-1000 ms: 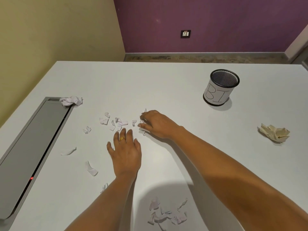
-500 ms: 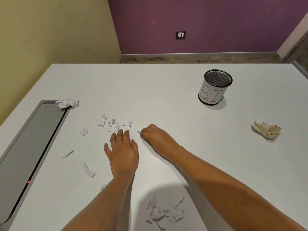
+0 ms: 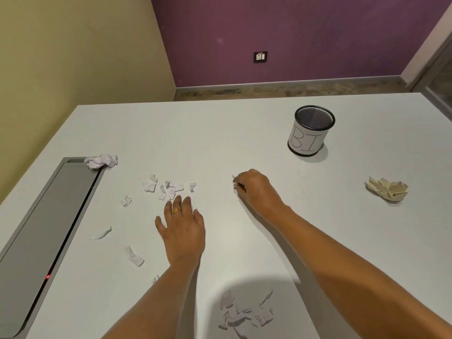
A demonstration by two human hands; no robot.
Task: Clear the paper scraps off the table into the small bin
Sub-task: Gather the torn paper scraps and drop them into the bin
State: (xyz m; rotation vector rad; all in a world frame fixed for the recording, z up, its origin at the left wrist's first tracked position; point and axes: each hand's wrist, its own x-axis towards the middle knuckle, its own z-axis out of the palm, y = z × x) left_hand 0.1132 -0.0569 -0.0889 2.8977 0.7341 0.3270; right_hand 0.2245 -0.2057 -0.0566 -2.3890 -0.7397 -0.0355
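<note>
Scraps (image 3: pixel 166 188) litter the tabletop (image 3: pixel 220 133); two crumpled wads, one bin (image 3: pixel 310 132). Right hand (image 3: pixel 254 189) pinches scraps in a narrow grip; left hand (image 3: pixel 182 228) lies flat, fingers spread.

Small torn white paper scraps (image 3: pixel 166 188) lie flat and scattered, well left of the right hand's (image 3: pixel 254 189) pinch. The small black mesh bin (image 3: pixel 310 130) stands upright, well beyond it to the right.

Matt, smooth white table (image 3: pixel 220 133), crumpled white paper scraps (image 3: pixel 166 188), black metal-mesh bin (image 3: pixel 311 133) wrapped in plain paper, creased cream paper wad (image 3: pixel 387 189), satin grey metal panel (image 3: pixel 49 221), shiny gold ring (image 3: pixel 176 211)
</note>
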